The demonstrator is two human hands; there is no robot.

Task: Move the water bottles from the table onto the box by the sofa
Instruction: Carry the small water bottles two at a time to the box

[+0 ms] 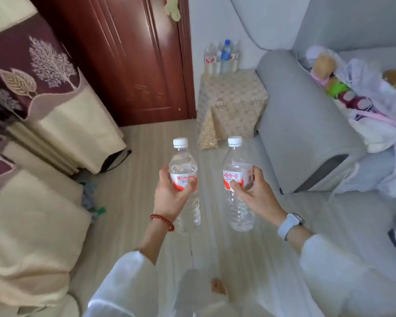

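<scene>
Two clear water bottles with white caps and red-and-white labels are held upright in front of me over the floor. My left hand (169, 197) grips the left bottle (183, 161) around its label. My right hand (254, 193) grips the right bottle (237, 163) the same way. Ahead, the box (233, 97) under a gold patterned cloth stands between the door and the sofa arm. Several water bottles (222, 57) stand at its far edge against the wall, one with a blue cap.
A grey sofa (306, 124) runs along the right, with toys and bags (357, 97) piled on its seat. A dark red wooden door (128, 60) is ahead on the left. Furniture under cream and purple covers (44, 99) lines the left. Pale wood floor (160, 138) leads to the box.
</scene>
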